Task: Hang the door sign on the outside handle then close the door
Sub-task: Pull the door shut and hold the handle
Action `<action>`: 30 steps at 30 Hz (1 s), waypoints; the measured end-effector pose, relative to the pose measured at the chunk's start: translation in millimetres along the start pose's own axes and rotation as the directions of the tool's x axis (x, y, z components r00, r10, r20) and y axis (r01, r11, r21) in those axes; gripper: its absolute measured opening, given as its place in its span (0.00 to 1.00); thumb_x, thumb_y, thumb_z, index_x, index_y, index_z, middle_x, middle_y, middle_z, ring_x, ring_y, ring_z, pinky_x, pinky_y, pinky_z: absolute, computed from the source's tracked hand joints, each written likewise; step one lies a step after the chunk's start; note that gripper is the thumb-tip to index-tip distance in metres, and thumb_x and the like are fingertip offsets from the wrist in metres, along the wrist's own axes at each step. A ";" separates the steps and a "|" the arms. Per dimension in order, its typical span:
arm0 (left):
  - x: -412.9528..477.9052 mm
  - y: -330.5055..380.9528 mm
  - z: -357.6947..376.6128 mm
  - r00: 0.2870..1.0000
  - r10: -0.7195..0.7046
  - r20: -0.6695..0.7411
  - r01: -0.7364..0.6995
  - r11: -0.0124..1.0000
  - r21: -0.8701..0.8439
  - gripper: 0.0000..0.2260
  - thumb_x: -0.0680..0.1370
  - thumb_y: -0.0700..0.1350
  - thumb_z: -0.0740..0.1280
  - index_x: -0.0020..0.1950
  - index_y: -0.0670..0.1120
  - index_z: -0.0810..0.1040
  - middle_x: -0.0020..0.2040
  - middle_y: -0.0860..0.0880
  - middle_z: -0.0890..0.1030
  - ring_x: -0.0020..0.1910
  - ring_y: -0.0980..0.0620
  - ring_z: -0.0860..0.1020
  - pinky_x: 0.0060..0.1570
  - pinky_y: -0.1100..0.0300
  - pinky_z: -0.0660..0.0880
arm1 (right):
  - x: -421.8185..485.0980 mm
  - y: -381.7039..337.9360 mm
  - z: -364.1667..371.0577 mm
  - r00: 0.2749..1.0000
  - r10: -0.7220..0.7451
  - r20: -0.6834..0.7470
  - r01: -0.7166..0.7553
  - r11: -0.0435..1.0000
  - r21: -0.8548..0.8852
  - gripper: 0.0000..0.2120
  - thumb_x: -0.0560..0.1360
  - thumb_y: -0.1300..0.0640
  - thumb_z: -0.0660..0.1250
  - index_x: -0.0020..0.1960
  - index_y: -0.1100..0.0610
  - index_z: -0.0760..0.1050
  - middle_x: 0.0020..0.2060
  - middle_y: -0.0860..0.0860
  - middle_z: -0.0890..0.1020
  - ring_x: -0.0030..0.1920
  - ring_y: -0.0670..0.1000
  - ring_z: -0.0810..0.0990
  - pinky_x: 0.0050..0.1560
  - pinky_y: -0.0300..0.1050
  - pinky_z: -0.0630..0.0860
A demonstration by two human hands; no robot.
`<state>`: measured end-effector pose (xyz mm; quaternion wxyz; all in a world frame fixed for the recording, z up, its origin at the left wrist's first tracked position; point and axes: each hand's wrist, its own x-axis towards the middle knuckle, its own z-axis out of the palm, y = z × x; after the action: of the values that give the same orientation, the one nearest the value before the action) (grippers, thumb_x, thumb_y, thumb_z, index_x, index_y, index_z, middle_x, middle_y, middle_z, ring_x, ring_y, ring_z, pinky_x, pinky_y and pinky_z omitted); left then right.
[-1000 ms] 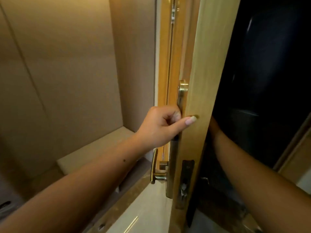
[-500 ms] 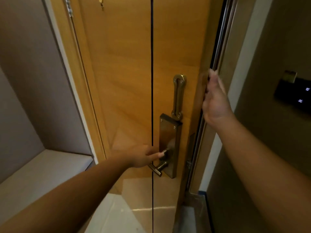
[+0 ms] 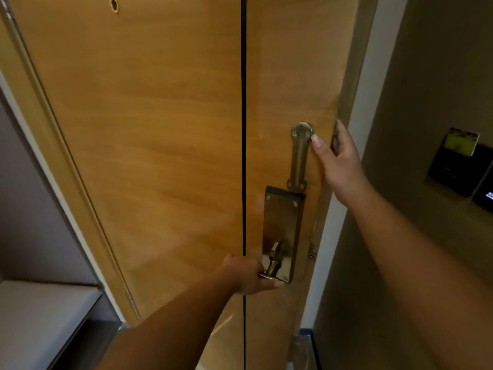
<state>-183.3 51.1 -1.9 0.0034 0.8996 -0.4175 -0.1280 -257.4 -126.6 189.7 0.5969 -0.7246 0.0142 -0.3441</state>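
Observation:
The wooden door [image 3: 149, 134] fills the view, its inner face toward me, with a thin dark gap left at its right edge. My left hand [image 3: 246, 275] is closed around the brass lever handle [image 3: 272, 263] on the lock plate [image 3: 283, 231]. My right hand [image 3: 337, 161] rests flat near the door's right edge, thumb beside the brass swing-bar guard [image 3: 300, 156], fingers curled over the edge. The door sign and the outside handle are hidden from me.
The white door frame [image 3: 360, 145] and a dark wall run down the right, carrying a key-card holder [image 3: 456, 161] and a switch panel [image 3: 484, 193]. A pale shelf or bench [image 3: 40, 316] sits at lower left. A peephole cover [image 3: 114, 4] hangs at the top.
The door has swung from wide open to almost closed. My left hand moved from the door edge down onto the lever; my right hand came from behind the door to its inner edge.

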 end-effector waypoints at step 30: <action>284.3 -28.4 -60.5 0.989 0.035 -0.144 -0.021 0.995 0.102 0.27 0.73 0.71 0.50 0.34 0.50 0.68 0.32 0.50 0.73 0.31 0.52 0.72 0.29 0.58 0.66 | 178.9 185.6 -44.1 0.981 -0.086 -0.174 -0.076 0.654 -0.753 0.52 0.62 0.30 0.67 0.72 0.36 0.34 0.77 0.45 0.43 0.75 0.54 0.43 0.70 0.61 0.52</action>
<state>27.9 -150.3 -11.3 -0.0095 0.8996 -0.4347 -0.0407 -71.2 -294.8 115.7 0.2357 -0.8700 0.2123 -0.3774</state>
